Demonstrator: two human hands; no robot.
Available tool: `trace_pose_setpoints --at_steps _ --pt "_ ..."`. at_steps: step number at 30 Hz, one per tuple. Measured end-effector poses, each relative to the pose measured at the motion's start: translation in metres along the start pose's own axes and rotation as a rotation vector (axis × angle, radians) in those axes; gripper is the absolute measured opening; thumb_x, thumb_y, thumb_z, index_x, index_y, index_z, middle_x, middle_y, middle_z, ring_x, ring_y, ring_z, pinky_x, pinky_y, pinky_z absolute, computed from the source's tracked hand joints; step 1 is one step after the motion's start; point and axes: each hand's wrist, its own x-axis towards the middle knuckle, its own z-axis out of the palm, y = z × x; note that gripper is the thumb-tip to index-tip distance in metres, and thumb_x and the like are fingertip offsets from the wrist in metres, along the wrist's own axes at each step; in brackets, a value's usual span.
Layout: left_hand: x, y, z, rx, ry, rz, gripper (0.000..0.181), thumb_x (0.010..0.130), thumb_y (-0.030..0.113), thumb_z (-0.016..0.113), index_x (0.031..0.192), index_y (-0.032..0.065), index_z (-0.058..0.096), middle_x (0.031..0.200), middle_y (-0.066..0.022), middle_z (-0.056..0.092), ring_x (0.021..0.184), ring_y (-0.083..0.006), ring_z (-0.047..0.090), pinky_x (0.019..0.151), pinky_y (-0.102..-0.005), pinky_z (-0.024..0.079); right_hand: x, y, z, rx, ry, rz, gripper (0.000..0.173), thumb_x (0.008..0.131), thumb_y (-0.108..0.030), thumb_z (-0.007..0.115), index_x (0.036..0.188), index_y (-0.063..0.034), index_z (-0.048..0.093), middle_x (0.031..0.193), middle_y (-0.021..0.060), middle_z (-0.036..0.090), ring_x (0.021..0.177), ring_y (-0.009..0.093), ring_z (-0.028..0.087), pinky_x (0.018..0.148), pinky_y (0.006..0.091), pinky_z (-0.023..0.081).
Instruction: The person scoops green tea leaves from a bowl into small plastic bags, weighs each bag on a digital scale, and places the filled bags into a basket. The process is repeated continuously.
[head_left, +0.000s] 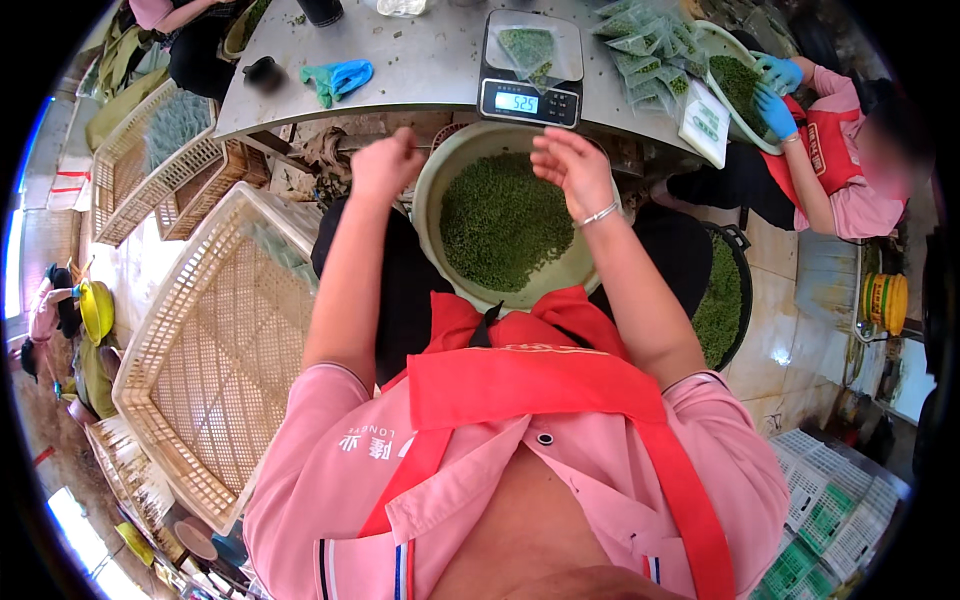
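Observation:
My left hand (388, 166) is raised beside the left rim of a pale green basin, its fingers curled and their inner side hidden. Over the basin's upper right rim is my right hand (570, 169), fingers bent and slightly apart, with nothing seen in it. The basin (551, 281) sits between my knees, holding a heap of small green berries (502, 225) that look like green peppercorns. Just beyond, a digital scale (530, 101) with a lit display stands at the table's edge. A clear plastic bag of green berries (526, 51) lies on its plate.
On the metal table (427, 71) lie blue and green gloves (336, 79) and a pile of filled bags (649, 52). At right, a co-worker's gloved hands (778, 90) touch another basin. Plastic crates (217, 360) stand left; a black tub of berries (718, 300) is by my right knee.

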Motion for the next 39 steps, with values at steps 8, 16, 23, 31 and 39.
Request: trace_pose_setpoints --at_steps 8,16,23,31,39 --pt "0.023 -0.021 -0.008 -0.062 0.32 -0.256 0.023 0.085 0.037 0.057 0.09 0.0149 0.059 0.073 -0.0086 0.067 0.069 -0.0311 0.065 0.059 -0.0427 0.048 0.013 0.015 -0.003 -0.62 0.111 -0.541 0.022 0.086 -0.005 0.058 0.107 -0.0053 0.065 0.099 0.004 0.066 0.063 0.008 0.06 0.058 0.0211 0.048" --pt "0.032 0.018 0.006 -0.259 0.411 -0.001 0.02 0.085 0.031 0.061 0.096 0.014 0.06 0.081 -0.0036 0.069 0.073 -0.023 0.067 0.06 -0.035 0.05 0.08 -0.025 0.034 -1.631 0.126 -0.868 0.018 0.087 -0.02 0.053 0.097 -0.0126 0.066 0.135 0.0093 0.045 0.08 0.03 0.065 0.069 0.038 0.054" --pt "0.054 0.035 0.009 -0.098 0.799 0.263 0.044 0.077 0.03 0.07 0.113 0.012 0.055 0.084 -0.0104 0.067 0.084 -0.0251 0.063 0.072 -0.0366 0.05 0.059 -0.074 0.115 -1.843 -0.346 -0.915 0.016 0.076 -0.011 0.058 0.087 -0.0119 0.069 0.105 0.011 0.06 0.08 0.031 0.065 0.07 0.0414 0.053" --pt "0.042 0.04 0.03 -0.252 0.302 0.06 0.053 0.075 0.033 0.067 0.122 0.0161 0.051 0.082 -0.0118 0.067 0.071 -0.0332 0.065 0.059 -0.0427 0.049 0.067 -0.033 0.129 -2.012 -0.5 -0.533 0.017 0.078 -0.014 0.06 0.089 -0.0077 0.07 0.106 0.0129 0.065 0.088 0.028 0.066 0.072 0.0375 0.053" --pt "0.041 0.045 0.028 -0.254 0.305 0.062 0.05 0.071 0.026 0.069 0.119 0.0191 0.055 0.082 -0.0126 0.067 0.074 -0.0319 0.065 0.061 -0.0411 0.05 0.052 -0.036 0.124 -1.867 -0.583 -0.491 0.02 0.08 -0.018 0.057 0.095 -0.0106 0.066 0.102 0.0089 0.062 0.091 0.03 0.063 0.076 0.0402 0.052"
